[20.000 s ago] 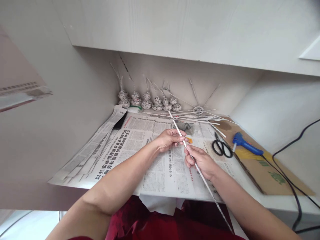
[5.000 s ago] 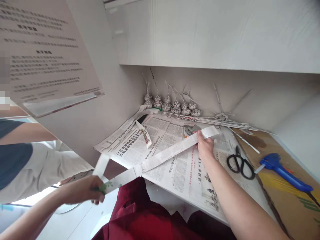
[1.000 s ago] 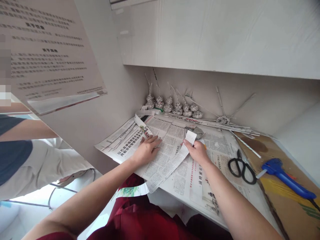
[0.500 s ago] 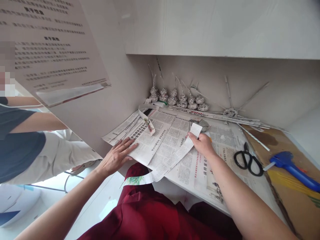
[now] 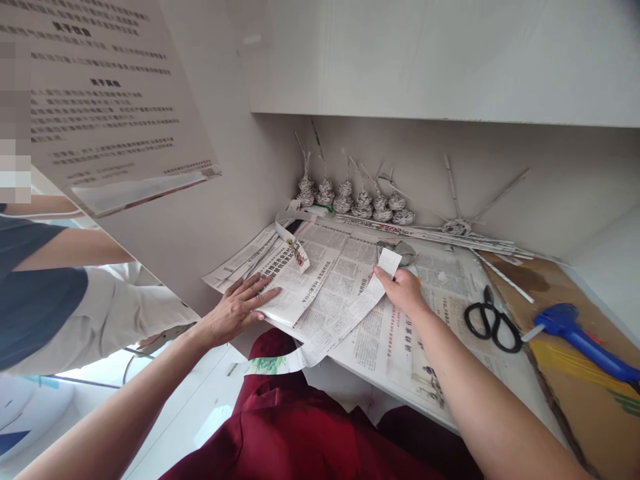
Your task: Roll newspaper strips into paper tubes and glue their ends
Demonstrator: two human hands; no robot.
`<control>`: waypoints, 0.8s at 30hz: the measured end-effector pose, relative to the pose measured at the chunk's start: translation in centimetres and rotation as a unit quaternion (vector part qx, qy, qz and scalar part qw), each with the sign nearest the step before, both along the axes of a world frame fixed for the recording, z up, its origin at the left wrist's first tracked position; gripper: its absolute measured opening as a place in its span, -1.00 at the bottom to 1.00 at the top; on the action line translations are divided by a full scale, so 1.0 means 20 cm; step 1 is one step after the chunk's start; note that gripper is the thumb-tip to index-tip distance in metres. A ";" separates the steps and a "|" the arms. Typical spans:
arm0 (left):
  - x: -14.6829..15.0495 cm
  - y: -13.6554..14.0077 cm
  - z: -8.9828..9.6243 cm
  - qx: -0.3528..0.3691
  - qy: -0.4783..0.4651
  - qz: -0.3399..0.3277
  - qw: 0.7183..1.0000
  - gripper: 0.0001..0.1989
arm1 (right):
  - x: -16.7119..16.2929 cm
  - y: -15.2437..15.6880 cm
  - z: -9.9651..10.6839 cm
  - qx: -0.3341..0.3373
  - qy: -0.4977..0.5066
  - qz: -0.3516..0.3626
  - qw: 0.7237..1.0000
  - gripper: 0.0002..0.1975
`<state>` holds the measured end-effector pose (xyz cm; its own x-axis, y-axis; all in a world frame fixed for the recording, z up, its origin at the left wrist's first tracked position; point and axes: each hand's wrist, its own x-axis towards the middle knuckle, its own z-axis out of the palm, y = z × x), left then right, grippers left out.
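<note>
My left hand [image 5: 243, 307] lies flat with fingers spread on the near left edge of the newspaper sheets [image 5: 320, 277] covering the table. Pinched between thumb and fingers of my right hand [image 5: 403, 290] is the far end of a long newspaper strip [image 5: 345, 323]. The strip slants down to the left across the newspaper, and its other end, printed with green leaves, hangs over the table edge by my knee. Another curled paper strip [image 5: 299, 253] rests on the sheets beyond my left hand. A crumpled grey cloth-like piece [image 5: 397, 252] sits just past my right hand.
Black-handled scissors [image 5: 493, 327] and a blue glue gun [image 5: 585, 333] lie on the right, the latter on cardboard [image 5: 590, 427]. Several woven paper gourds [image 5: 363, 205] line the back wall beside rolled paper sticks [image 5: 425, 233] and a woven starter [image 5: 457, 227]. A person [image 5: 43, 287] is beyond the left panel.
Almost nothing differs. The view has shifted slightly; my left hand stays flat on the paper and my right hand keeps its pinch on the strip.
</note>
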<state>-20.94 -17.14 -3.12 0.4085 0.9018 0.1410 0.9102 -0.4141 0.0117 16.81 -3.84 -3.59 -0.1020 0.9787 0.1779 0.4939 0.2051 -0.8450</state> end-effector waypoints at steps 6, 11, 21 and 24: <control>0.03 0.00 -0.03 0.032 0.009 0.002 0.999 -0.30 | 0.00 0.00 0.01 -0.004 0.005 0.005 1.000 -0.60; 0.05 0.00 -0.09 0.073 0.011 0.021 0.997 -0.37 | 0.00 -0.01 0.01 -0.003 -0.003 0.007 1.000 -0.60; 0.09 0.00 0.10 0.134 -0.116 0.003 0.984 -0.57 | 0.00 -0.01 0.02 0.005 0.009 -0.004 1.000 -0.60; 0.20 0.04 0.21 0.167 -0.190 0.008 0.967 -0.75 | 0.00 -0.02 0.02 0.013 0.005 -0.002 1.000 -0.61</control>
